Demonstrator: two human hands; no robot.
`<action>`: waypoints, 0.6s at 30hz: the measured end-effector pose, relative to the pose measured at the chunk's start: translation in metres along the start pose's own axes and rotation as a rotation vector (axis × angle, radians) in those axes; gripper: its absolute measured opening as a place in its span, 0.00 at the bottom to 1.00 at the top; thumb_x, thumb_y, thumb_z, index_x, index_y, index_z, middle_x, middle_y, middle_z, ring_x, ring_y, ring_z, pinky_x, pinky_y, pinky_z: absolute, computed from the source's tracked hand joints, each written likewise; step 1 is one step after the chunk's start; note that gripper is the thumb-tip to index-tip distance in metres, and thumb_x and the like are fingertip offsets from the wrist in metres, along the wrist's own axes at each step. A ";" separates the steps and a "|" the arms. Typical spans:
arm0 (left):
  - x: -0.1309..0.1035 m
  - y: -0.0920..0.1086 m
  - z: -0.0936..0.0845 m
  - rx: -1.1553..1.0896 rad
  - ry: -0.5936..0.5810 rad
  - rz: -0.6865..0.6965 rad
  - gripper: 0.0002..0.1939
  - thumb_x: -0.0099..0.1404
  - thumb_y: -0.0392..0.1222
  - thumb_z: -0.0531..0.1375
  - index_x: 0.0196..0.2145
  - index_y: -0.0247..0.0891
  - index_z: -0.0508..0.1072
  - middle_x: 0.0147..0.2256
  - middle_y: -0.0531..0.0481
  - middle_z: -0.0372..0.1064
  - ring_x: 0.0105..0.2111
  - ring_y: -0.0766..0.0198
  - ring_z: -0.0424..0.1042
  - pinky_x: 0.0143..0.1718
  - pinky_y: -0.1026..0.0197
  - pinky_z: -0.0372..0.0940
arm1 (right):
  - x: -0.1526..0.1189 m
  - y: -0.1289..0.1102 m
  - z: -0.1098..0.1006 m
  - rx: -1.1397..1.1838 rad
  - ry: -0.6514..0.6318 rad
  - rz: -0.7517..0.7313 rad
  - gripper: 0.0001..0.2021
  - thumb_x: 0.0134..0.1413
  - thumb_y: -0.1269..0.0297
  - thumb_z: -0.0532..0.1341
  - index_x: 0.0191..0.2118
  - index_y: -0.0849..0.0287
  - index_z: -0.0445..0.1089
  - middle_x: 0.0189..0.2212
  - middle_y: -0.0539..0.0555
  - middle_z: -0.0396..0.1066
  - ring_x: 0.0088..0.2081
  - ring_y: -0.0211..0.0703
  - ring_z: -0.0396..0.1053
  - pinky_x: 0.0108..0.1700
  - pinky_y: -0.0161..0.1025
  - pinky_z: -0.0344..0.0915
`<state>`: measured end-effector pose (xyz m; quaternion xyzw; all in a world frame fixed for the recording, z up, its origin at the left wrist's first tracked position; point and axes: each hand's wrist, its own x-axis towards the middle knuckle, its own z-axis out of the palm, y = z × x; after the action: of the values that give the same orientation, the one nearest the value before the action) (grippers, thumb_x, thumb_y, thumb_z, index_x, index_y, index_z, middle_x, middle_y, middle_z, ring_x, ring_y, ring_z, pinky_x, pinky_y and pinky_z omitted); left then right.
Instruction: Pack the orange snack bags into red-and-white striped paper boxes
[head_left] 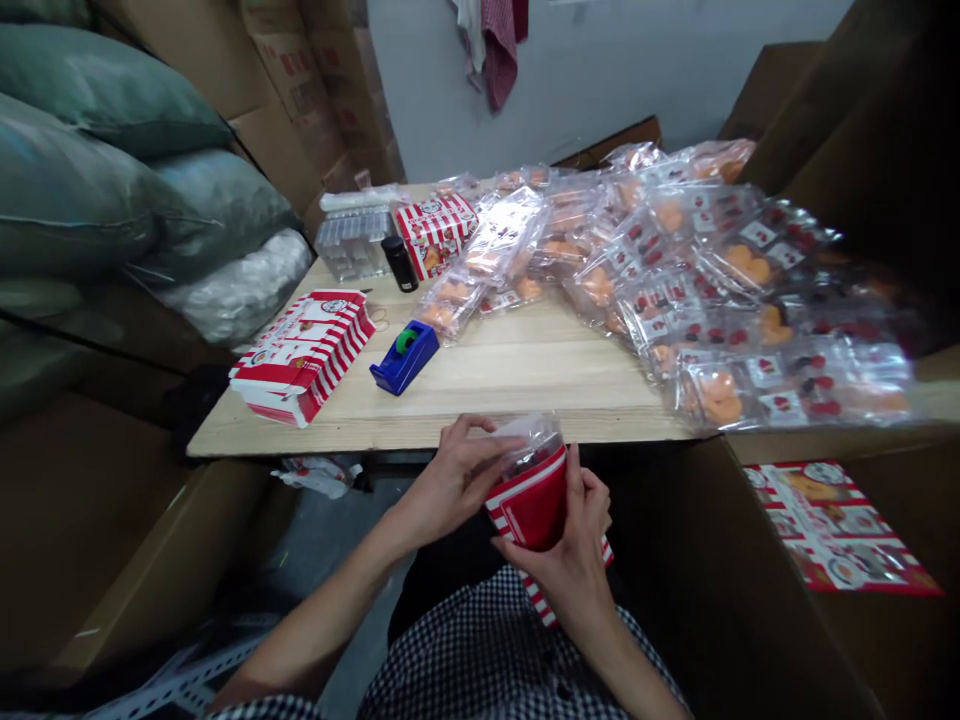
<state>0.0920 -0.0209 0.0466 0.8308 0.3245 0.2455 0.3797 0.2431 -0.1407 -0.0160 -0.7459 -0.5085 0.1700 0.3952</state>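
Head view: one red-and-white striped carton (pixel 534 505), tilted, in front of the near edge of a wooden table (pixel 540 375) — right hand (pixel 574 560) wrapped around its side, thumb across the front; left hand (pixel 461 468) with fingers closed on a clear packet (pixel 541 436) protruding from its open top. On the table: blue tape dispenser (pixel 405 358), flat-lying striped cartons (pixel 300 350) at left, dark bottle (pixel 400 264), and heaped clear packets with orange pieces (pixel 720 300) at right.

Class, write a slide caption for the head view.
Left hand on a clear plastic packet, right hand holding a red-and-white striped carton.
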 end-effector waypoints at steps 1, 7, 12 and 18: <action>0.001 0.003 -0.003 -0.019 -0.002 0.010 0.19 0.71 0.40 0.57 0.57 0.55 0.73 0.51 0.43 0.71 0.57 0.52 0.64 0.57 0.44 0.63 | -0.001 -0.002 -0.006 0.059 -0.016 0.006 0.66 0.37 0.52 0.76 0.73 0.42 0.30 0.57 0.60 0.51 0.56 0.66 0.58 0.58 0.66 0.59; -0.001 0.024 0.002 -0.021 -0.123 0.241 0.21 0.71 0.32 0.55 0.58 0.48 0.72 0.51 0.45 0.74 0.58 0.54 0.63 0.60 0.44 0.62 | -0.005 -0.013 -0.048 0.603 -0.053 0.206 0.45 0.58 0.45 0.64 0.73 0.41 0.39 0.62 0.57 0.59 0.59 0.58 0.64 0.58 0.55 0.65; -0.022 0.016 0.046 -0.115 0.023 0.280 0.22 0.66 0.35 0.63 0.57 0.47 0.72 0.50 0.48 0.76 0.57 0.55 0.65 0.59 0.47 0.63 | -0.003 0.000 -0.054 0.710 -0.021 0.392 0.22 0.68 0.47 0.53 0.59 0.49 0.70 0.52 0.57 0.73 0.51 0.54 0.71 0.56 0.54 0.64; -0.043 0.004 0.070 -0.622 0.376 -0.193 0.30 0.68 0.48 0.61 0.65 0.45 0.62 0.66 0.41 0.58 0.62 0.49 0.62 0.61 0.48 0.59 | -0.002 0.008 -0.049 0.693 -0.081 0.322 0.16 0.67 0.51 0.58 0.52 0.49 0.74 0.52 0.54 0.73 0.52 0.52 0.71 0.56 0.49 0.64</action>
<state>0.1109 -0.0872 0.0012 0.5817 0.3755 0.4436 0.5691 0.2793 -0.1637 0.0082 -0.6312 -0.3124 0.4211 0.5717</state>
